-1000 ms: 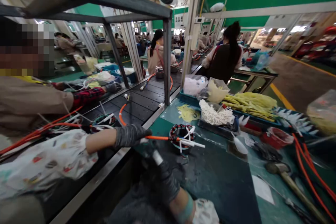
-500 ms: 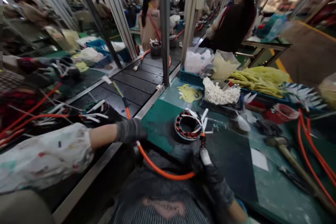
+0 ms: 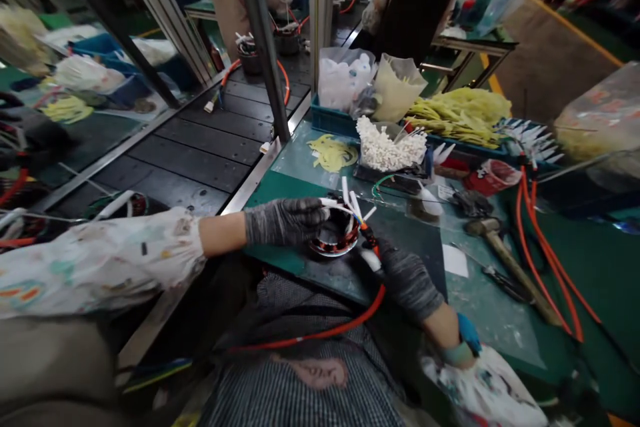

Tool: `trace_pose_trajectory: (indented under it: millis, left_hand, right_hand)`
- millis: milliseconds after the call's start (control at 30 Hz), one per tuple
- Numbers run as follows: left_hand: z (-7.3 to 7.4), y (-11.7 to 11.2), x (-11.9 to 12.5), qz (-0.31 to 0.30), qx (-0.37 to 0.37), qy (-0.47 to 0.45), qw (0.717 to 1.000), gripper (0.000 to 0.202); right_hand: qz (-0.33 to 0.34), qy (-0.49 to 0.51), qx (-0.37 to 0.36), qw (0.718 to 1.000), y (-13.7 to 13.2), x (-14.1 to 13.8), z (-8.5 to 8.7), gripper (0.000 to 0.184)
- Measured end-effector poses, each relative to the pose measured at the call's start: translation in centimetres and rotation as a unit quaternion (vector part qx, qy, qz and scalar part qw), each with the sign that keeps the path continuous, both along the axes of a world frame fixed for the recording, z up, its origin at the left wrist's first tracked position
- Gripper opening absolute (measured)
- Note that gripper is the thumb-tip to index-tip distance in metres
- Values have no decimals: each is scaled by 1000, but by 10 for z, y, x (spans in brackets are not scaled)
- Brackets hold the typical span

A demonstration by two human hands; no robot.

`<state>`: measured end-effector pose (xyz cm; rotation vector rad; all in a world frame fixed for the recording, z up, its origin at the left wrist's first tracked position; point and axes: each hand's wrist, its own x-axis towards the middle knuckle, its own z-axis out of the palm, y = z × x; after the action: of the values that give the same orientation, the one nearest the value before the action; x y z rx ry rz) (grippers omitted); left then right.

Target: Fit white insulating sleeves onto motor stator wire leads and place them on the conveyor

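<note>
The left hand, in a gray knit glove, is curled over the top of a wire-wound metal ring, fingers bent around its rim, so it has hold of the ring. The right hand, in a matching glove, sits just beside the ring and is almost closed on an orange cable, close to a white sleeve on that cable. The cable's upper end reaches the white wire tips standing up from the ring (exactly how they join is hidden by the fingers), and its length sags down across the striped apron.

The ring lies flat on a green mat, and its red and black windings show only in part around the left hand's fingers. Behind the ring stand a blue tray, a heap of small white pieces and a pile of yellow strips. To the right of the ring are a red cup, a wooden-handled hammer and 2 loops of orange cable. To the left of the ring runs a black conveyor belt, and well beyond the ring 1 person stands at another bench.
</note>
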<state>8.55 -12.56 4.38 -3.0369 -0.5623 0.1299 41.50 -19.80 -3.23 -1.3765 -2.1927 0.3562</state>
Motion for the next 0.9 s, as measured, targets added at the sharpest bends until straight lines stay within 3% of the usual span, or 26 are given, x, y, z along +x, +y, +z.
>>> trace_pose_trajectory:
  millis: [133,200,267,333,400,500,600,667,800,900]
  left_hand:
    - [9,-25,-3,42,-63,-78,994,49]
    - [18,-23,-3,63,-107,-97,987,52]
    - [27,-15,1,79,-151,-85,982,48]
    - [34,-8,10,82,-172,-58,980,43]
    - [39,-6,18,86,-172,-39,981,44]
    - [41,-10,23,90,-144,-30,985,46]
    - [36,-18,14,91,-106,-18,990,46]
    - [29,-23,4,106,-98,-19,989,47]
    - [13,-27,-20,124,-132,-9,983,45]
    - [9,-8,-43,131,-178,18,975,35]
  right_hand:
    - [86,-43,150,984,26,-9,21,42]
    - [190,-97,242,946,41,-18,39,42]
    - [293,-160,286,898,58,-28,57,34]
    - [373,-211,276,861,77,-41,72,23]
    - [428,-237,234,840,95,-55,81,13]
    - [482,-245,191,819,111,-72,88,25]
    - [488,-242,189,817,113,-73,87,21]
    - [470,-221,190,833,110,-63,79,17]
    - [399,-105,228,882,102,-28,46,10]
    - [350,-27,264,898,87,-12,18,20]
